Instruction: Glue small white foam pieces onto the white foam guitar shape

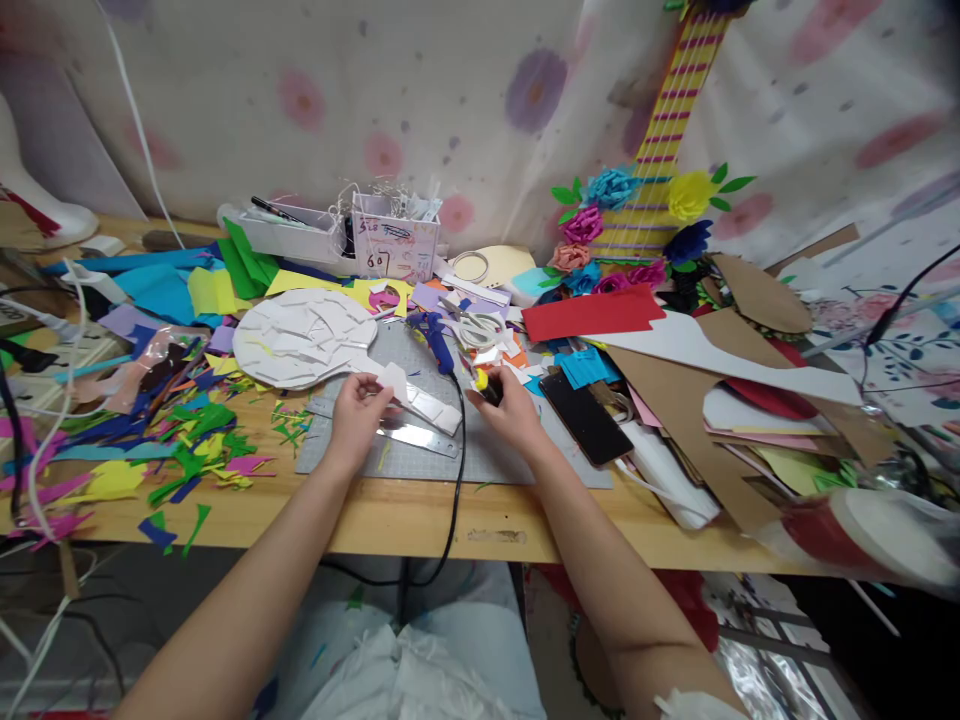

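A small white piece of board [393, 381] is pinched between the thumb and fingers of my left hand [358, 412]. My right hand [513, 408] is closed around a yellow and black utility knife [484, 382]. Under my left hand runs the narrow neck of a white paddle-shaped cutout [304, 338], whose round end is covered with strips. A metal ruler [420, 437] lies beside that neck on the grey cutting mat [420, 463]. Between my hands, a little farther back, rests a blue glue gun [433, 342] with its black cord trailing off the front edge.
Colourful paper scraps [195, 430] cover the table's left side. A black phone [586, 418] lies right of my right hand, near cardboard sheets [679, 385]. At the back stand a white box [394, 240] and a yellow guitar model with paper flowers [637, 220].
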`<state>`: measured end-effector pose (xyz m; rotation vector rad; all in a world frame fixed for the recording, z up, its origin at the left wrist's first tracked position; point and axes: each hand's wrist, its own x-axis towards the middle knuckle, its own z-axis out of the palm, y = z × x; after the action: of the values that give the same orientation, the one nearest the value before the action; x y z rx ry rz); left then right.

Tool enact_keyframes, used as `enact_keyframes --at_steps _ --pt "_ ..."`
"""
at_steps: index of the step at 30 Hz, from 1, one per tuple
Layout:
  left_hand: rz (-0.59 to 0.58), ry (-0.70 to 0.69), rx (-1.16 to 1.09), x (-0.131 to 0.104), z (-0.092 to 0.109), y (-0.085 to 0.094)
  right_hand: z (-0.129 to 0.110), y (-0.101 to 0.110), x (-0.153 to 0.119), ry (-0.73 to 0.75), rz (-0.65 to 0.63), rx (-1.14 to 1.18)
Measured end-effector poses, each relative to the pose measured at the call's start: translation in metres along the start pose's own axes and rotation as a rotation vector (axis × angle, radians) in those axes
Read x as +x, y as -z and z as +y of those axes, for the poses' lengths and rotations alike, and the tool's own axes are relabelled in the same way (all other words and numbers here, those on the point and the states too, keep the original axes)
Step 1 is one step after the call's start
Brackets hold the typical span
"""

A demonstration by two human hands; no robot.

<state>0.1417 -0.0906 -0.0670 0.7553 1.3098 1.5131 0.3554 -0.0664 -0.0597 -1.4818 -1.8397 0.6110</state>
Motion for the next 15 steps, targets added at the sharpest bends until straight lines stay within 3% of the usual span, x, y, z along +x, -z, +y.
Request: enact_keyframes --at_steps 5,8,11,15 --pt "-0.151 0.089 -0.048 -0.016 0.0 -0.027 -0.028 -0.017 0.002 0.04 -0.179 0.206" --pt "-0.184 0.098 -0.006 -0.015 0.0 -0.034 -0.032 -0.022 0.009 0.052 -0.197 0.2" --pt "-0.155 -0.011 0.119 -0.002 0.001 -0.022 -0.025 -0.022 0.017 0.013 -0.133 0.197" --pt "-0.03 -0.241 0.311 0.018 0.007 0.0 -0.017 -0.019 0.024 -0.041 -0.087 0.224"
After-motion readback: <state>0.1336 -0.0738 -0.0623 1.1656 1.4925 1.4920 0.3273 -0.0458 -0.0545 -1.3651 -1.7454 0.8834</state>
